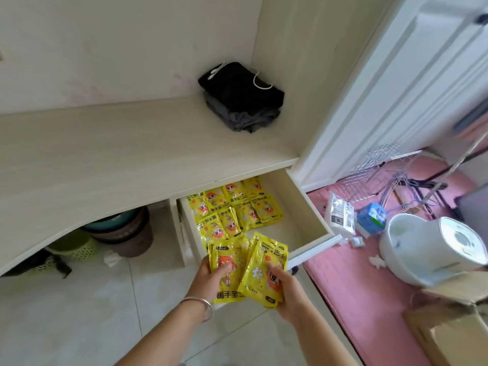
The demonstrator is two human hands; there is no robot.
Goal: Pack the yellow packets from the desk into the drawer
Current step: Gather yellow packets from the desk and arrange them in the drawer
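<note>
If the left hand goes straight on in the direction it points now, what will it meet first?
Probably the yellow packets already lying in the drawer. The left hand, gripping held packets, points up-frame over the open drawer; the nearest laid packets lie just ahead. Depth is unclear, so it might pass above them.

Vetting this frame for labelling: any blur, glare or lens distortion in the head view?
Head view: even daylight, soft shadows; desk edge bows from wide-angle distortion; right margin smeared, white appliance soft; glare on held packets in left hand and right hand; drawer packets sharp.
</note>
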